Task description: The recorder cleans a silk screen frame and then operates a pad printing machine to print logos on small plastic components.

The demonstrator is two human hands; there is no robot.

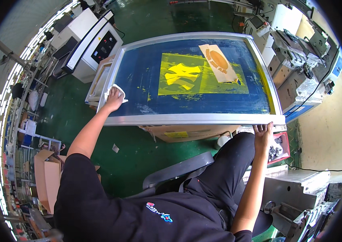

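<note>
A large screen (135, 80) in an aluminium frame (187, 119) lies in front of me, its dark blue mesh carrying a yellow patch with bright yellow shapes (182, 72). A brown paper piece (222, 70) with orange oval markings rests on its upper right part. My left hand (114, 99) holds a white cloth (122, 99) against the left side of the screen, by the frame. My right hand (262, 133) grips the front edge of the frame near its right corner, fingertips on the metal.
Beneath the frame stands a cardboard box (186, 135). A grey chair (175, 169) is under me, a red crate (284, 147) at the right. Machines stand at upper left (98, 46) and right (290, 68). An open carton (46, 177) sits on the green floor at left.
</note>
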